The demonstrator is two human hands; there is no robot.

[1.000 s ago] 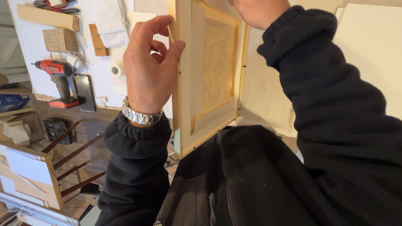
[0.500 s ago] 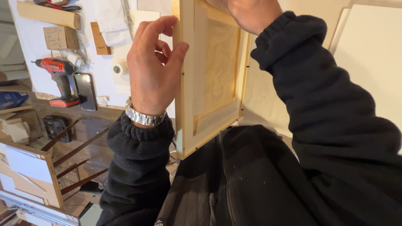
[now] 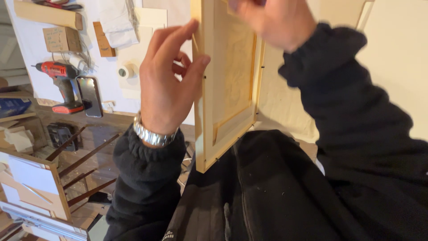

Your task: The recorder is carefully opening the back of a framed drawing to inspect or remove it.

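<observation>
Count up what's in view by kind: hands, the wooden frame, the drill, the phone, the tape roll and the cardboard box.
Hands: 2, left hand and right hand, both on the frame
Wooden frame: 1
Red drill: 1
Phone: 1
Tape roll: 1
Cardboard box: 1
Total: 7

The person is wearing a black fleece top with ribbed cuffs, the sleeves covering both arms to the wrists. A silver metal link watch (image 3: 150, 134) is circling the left wrist. The left hand (image 3: 167, 85) and right hand (image 3: 274, 22) are showing bare, without gloves.
</observation>
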